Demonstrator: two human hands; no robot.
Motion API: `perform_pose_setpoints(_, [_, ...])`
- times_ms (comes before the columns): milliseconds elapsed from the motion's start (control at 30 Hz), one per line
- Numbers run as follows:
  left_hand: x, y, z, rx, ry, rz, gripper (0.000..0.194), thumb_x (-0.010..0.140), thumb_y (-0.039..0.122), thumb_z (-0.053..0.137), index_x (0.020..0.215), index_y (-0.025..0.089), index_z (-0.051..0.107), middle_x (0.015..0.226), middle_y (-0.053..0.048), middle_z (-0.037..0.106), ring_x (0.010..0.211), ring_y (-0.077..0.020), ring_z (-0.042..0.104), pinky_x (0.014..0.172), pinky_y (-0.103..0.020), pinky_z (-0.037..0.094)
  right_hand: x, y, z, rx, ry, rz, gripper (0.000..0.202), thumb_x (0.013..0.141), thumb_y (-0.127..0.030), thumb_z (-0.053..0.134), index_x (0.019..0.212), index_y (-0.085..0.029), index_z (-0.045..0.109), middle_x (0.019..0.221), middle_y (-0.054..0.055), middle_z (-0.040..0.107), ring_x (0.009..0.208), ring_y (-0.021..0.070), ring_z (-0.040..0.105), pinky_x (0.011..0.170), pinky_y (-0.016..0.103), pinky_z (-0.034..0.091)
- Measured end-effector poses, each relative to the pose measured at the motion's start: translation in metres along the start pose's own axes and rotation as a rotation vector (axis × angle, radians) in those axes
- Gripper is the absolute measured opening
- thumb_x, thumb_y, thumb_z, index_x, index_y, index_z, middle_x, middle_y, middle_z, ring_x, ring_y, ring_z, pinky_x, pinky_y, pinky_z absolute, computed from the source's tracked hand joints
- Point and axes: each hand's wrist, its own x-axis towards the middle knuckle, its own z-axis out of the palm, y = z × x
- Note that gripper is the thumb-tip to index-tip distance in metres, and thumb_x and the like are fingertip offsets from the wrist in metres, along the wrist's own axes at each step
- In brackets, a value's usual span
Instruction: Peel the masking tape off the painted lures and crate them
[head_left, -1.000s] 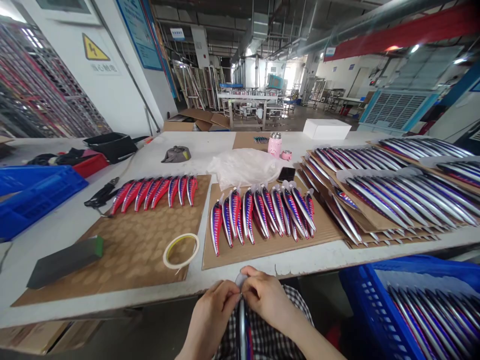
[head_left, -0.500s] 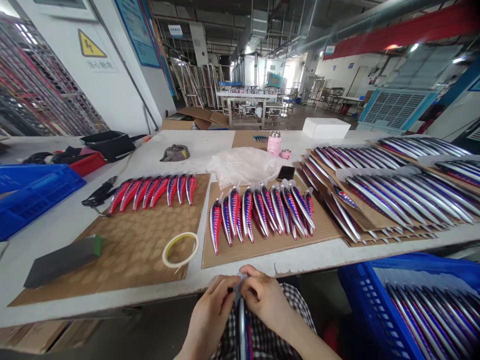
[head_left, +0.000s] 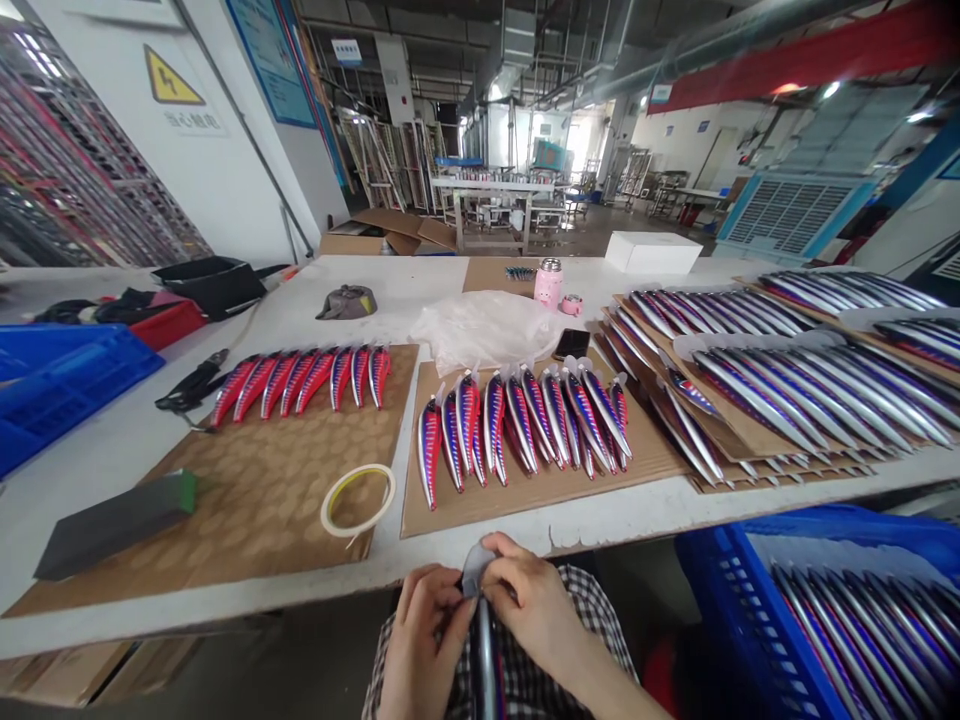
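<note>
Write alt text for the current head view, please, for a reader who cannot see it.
A person's right hand pinches a silver lure by its pale end, left hand against it, above a checked lap. On the table, striped lures lie in rows on cardboard; a blue crate at right holds more lures.

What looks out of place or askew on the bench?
Mildly odd: the tape roll overhangs the right edge of the left cardboard sheet, its loose end sticking out. I see nothing spilled.

Head camera faces forward, down; hands (head_left: 416, 640) (head_left: 532, 605) close.
</note>
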Motion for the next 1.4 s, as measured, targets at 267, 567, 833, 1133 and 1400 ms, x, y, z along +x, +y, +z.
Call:
perform_pose_setpoints(267, [0.004,0.005,-0.004,0.172,-0.026,0.043,0.015,0.084,0.036,0.059,0.076,0.024,0.063,0.086,-0.001,0.054,0.076,-0.0158,0.055,0.066,-0.024,0.048,-0.001,-0.004,-0.002,-0.001,-0.007,0.013,0.02,0.079,-0.001,0.055,0.073,-0.019,0.063,0.109,0.003,0.064,0.092,0.0136,0.065,0.082,0.019,0.045])
perform_pose_setpoints(567, [0.009,0.005,-0.005,0.193,-0.152,0.065,0.018,0.09,0.038,0.052,0.086,0.027,0.067,0.089,0.0,0.057,0.082,-0.0151,0.06,0.073,-0.025,0.046,-0.003,-0.001,-0.001,0.01,-0.009,0.042,0.02,0.079,-0.001,0.056,0.075,-0.018,0.065,0.114,0.006,0.064,0.102,0.016,0.063,0.087,0.022,0.046])
perform_pose_setpoints(833, [0.013,0.011,-0.008,0.185,-0.244,0.121,0.021,0.092,0.032,0.048,0.081,0.023,0.063,0.087,-0.003,0.056,0.08,-0.0158,0.058,0.073,-0.025,0.047,0.001,-0.017,-0.016,-0.19,-0.183,-0.026,0.041,0.085,-0.008,0.048,0.123,-0.024,0.052,0.142,0.007,0.044,0.113,0.0217,0.059,0.094,0.03,0.046])
perform_pose_setpoints(1133, [0.015,0.016,-0.011,0.18,-0.258,0.142,0.016,0.089,0.024,0.049,0.077,0.022,0.059,0.084,-0.002,0.056,0.076,-0.0149,0.057,0.068,-0.023,0.047,0.003,-0.018,-0.016,-0.153,-0.132,0.054,0.019,0.082,-0.005,0.053,0.075,-0.019,0.063,0.104,0.002,0.064,0.093,0.0166,0.065,0.082,0.024,0.048])
perform_pose_setpoints(1400, [0.015,0.014,-0.011,0.17,-0.27,0.12,0.017,0.09,0.027,0.05,0.077,0.022,0.06,0.084,-0.002,0.056,0.073,-0.0143,0.057,0.067,-0.022,0.047,-0.001,-0.012,-0.02,0.035,-0.038,0.032,0.026,0.092,-0.014,0.043,0.099,-0.019,0.067,0.114,0.006,0.066,0.107,0.0168,0.061,0.094,0.026,0.045])
